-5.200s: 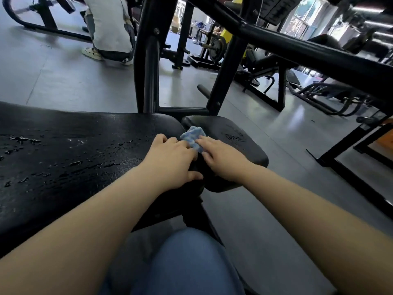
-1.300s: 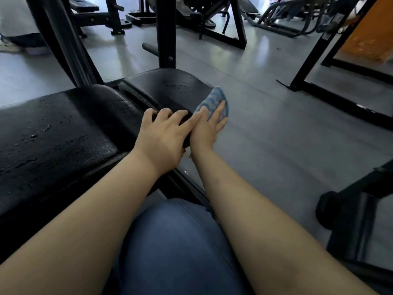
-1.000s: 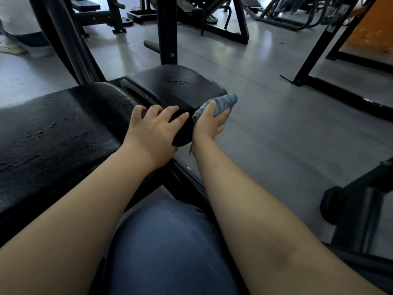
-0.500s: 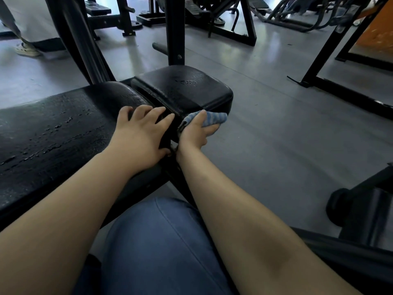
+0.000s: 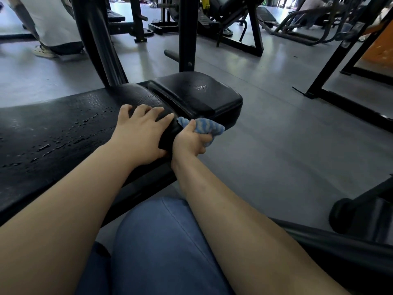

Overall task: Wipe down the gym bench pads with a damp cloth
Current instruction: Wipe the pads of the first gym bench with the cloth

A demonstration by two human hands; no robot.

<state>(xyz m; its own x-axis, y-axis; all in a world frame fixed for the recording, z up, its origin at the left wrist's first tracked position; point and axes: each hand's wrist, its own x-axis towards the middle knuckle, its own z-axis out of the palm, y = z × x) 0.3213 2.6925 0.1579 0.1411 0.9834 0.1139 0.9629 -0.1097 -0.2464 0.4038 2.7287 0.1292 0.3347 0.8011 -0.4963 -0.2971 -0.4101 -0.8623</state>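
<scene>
A long black bench pad [image 5: 55, 128] runs across the left, wet with water drops. A smaller black seat pad [image 5: 197, 94] adjoins its right end. My left hand [image 5: 140, 133] rests on the end of the long pad with fingers spread over its rounded edge. My right hand [image 5: 191, 141] grips a bunched blue striped cloth [image 5: 207, 127] against the near side of the pads, at the gap between them. Part of the cloth is hidden inside my fist.
Black steel uprights [image 5: 186, 33] of the bench frame rise just behind the pads. A person in light clothes [image 5: 53, 24] stands at the back left. More gym machines [image 5: 238, 24] fill the back. A black frame leg [image 5: 344, 60] stands right, and a roller [image 5: 361, 216] sits low right.
My right hand has slid the cloth back along the side of the seat pad toward me and closed round it. My left hand stays on the long pad's end.
</scene>
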